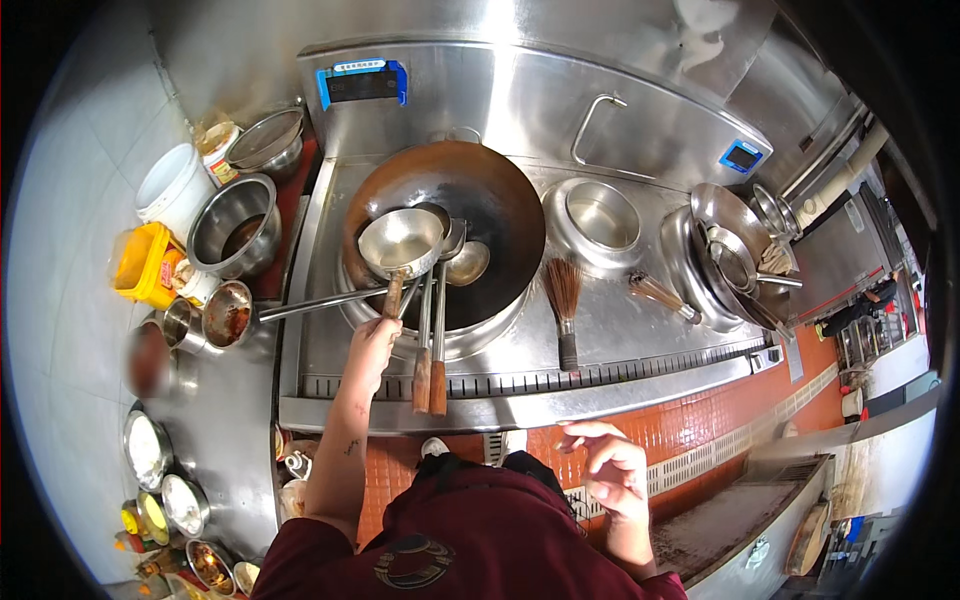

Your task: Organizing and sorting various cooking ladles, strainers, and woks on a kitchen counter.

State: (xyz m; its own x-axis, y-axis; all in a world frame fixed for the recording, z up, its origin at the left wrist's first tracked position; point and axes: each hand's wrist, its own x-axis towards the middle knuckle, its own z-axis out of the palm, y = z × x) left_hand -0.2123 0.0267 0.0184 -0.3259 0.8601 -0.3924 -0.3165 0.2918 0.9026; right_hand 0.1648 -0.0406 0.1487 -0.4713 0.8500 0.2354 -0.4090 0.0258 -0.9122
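Observation:
My left hand (377,341) grips the wooden handle of a deep, hammered metal ladle (401,238). Its bowl is held over a large dark wok (491,187) on the left burner. Inside the wok, partly hidden by that bowl, rest more long-handled utensils, among them a shallow ladle (469,264). Their wooden handles (438,379) stick out over the near rim, just right of my left hand. In front of my body, at the right, my right hand (616,466) is raised with bent fingers apart and nothing in it.
Beside the wok are a metal pot (602,217) in a burner ring and a bamboo wok brush (564,300). Stacked pans (727,255) stand farther right. Bowls and tubs, including a steel basin (234,225), line the left counter. A person (859,307) is at the far right.

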